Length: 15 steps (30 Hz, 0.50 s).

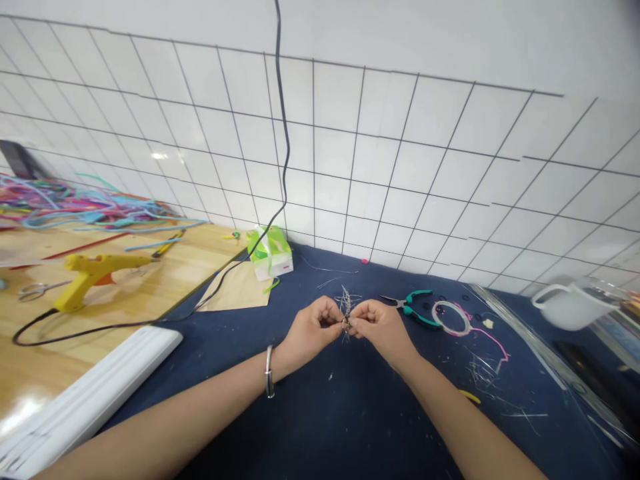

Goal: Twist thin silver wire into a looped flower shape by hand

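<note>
Both hands meet over the dark blue table, pinching a small bundle of thin silvery wires (346, 300) between them. My left hand (316, 327), with a silver bangle on its wrist, closes thumb and fingers on the bundle's left side. From the right, my right hand (381, 328) pinches the same bundle low down. Wire ends fan out above and below the fingertips; the gripped part is mostly hidden. Nearest to the right hand lie pliers with teal handles (417, 310), and beyond them a pale ring-shaped coil (451, 318) with a pink strand (493, 335).
Loose wire clippings (483, 373) lie right of my right forearm. A green-and-white tissue pack (270, 253) stands at the back. On the wooden table at left are a yellow glue gun (90, 277) and colourful pipe cleaners (95, 207). A white mug (573, 305) stands far right. A black cable (283, 133) hangs down.
</note>
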Each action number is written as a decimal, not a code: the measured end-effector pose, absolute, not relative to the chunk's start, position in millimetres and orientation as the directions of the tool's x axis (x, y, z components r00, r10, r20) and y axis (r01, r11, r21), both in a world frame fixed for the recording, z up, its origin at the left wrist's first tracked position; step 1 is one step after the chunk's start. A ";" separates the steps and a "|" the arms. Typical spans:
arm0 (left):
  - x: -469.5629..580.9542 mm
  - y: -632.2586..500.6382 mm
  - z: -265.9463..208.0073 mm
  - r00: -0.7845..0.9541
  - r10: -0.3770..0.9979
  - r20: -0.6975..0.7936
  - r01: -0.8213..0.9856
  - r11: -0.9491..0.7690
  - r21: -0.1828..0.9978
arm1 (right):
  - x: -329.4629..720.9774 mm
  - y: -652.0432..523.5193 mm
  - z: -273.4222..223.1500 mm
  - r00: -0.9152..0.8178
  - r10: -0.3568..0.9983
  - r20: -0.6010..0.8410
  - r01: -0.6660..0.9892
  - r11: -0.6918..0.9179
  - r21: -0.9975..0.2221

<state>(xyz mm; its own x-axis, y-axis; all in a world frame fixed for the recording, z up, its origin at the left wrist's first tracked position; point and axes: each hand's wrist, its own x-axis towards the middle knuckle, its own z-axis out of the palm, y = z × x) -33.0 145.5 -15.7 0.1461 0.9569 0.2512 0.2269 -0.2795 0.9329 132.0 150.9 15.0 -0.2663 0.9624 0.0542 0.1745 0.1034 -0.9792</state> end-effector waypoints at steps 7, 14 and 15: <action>-33.5 144.4 -11.7 0.160 0.942 0.293 0.309 -0.330 0.892 | 129.5 146.6 22.5 -0.253 0.967 0.005 0.216 0.062 -0.975; -34.3 144.4 -4.2 0.172 0.940 0.294 0.269 -0.332 0.904 | 127.0 142.6 28.8 -0.258 0.966 -0.028 0.208 0.027 -0.978; -34.5 144.6 -3.1 0.172 0.940 0.294 0.280 -0.333 0.901 | 126.8 142.0 29.2 -0.260 0.965 -0.034 0.214 0.023 -0.977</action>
<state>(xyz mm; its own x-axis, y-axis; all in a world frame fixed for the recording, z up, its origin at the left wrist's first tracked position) -34.5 144.6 -3.1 0.1721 0.9403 0.2937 0.2798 -0.3326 0.9006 126.8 142.0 29.2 -0.2597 0.9651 -0.0340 0.2136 0.0231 -0.9766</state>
